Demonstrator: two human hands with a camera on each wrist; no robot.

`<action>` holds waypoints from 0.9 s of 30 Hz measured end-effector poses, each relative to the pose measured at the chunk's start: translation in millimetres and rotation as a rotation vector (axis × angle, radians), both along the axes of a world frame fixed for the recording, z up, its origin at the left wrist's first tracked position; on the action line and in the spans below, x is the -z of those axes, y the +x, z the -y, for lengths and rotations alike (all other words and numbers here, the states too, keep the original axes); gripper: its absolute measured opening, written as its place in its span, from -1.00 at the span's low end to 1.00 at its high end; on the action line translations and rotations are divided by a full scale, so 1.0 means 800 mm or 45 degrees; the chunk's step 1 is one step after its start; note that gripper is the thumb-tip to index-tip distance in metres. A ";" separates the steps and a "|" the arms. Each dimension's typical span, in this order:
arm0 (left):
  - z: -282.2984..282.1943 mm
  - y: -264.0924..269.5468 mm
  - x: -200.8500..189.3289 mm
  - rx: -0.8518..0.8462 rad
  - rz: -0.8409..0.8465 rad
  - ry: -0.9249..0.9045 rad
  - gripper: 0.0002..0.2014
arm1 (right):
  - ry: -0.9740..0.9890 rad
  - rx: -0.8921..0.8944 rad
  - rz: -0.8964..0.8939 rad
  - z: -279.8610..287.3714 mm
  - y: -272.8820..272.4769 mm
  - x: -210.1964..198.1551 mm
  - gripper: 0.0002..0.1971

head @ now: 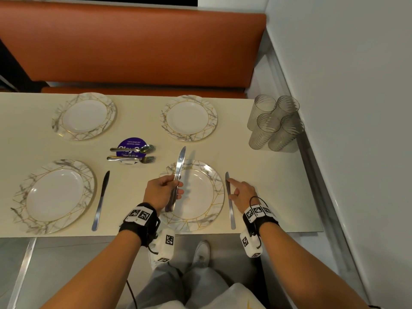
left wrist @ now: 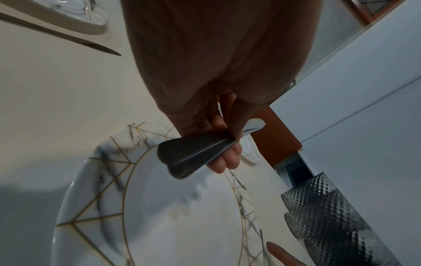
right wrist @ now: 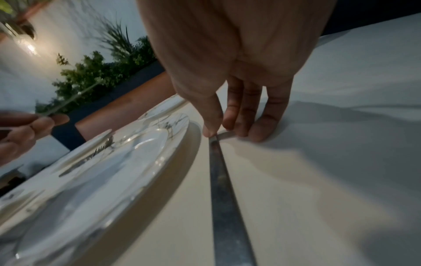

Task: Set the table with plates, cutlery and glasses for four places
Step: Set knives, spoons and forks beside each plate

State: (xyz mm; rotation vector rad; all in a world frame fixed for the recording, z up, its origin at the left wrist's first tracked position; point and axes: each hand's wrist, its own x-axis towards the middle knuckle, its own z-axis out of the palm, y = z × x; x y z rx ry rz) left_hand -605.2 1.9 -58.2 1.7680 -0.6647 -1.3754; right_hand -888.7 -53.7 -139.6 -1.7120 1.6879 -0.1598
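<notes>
Four marble-rimmed plates lie on the cream table (head: 267,186). Above the near right plate (head: 217,210) (left wrist: 95,180) my left hand (head: 176,186) (left wrist: 227,149) grips what looks like two table knives (head: 179,168) (left wrist: 189,154) held together, blades pointing away from me. A single knife (head: 230,210) (right wrist: 223,198) lies on the table just right of that plate (right wrist: 114,180). My right hand (head: 231,188) (right wrist: 218,133) touches its blade end with thumb and straight fingers. Another knife (head: 101,199) (left wrist: 68,37) lies right of the near left plate (head: 22,197).
Spoons (head: 133,149) and forks (head: 133,159) lie on a purple sticker at the table's middle. Several ribbed glasses (head: 274,123) (left wrist: 330,207) stand grouped at the far right corner by the wall. An orange bench (head: 133,45) runs behind the table. Two far plates (head: 84,117) (head: 189,118) hold nothing.
</notes>
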 end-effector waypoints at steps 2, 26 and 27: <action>0.002 0.000 0.000 -0.004 -0.019 0.002 -0.80 | -0.060 0.065 0.031 0.000 0.000 -0.003 -0.43; 0.050 0.164 -0.065 0.239 0.031 -0.159 -0.79 | -0.078 0.195 0.784 0.124 0.300 -0.159 -0.83; 0.055 0.182 -0.066 0.276 0.025 -0.148 -0.79 | -0.066 0.215 0.810 0.128 0.311 -0.164 -0.84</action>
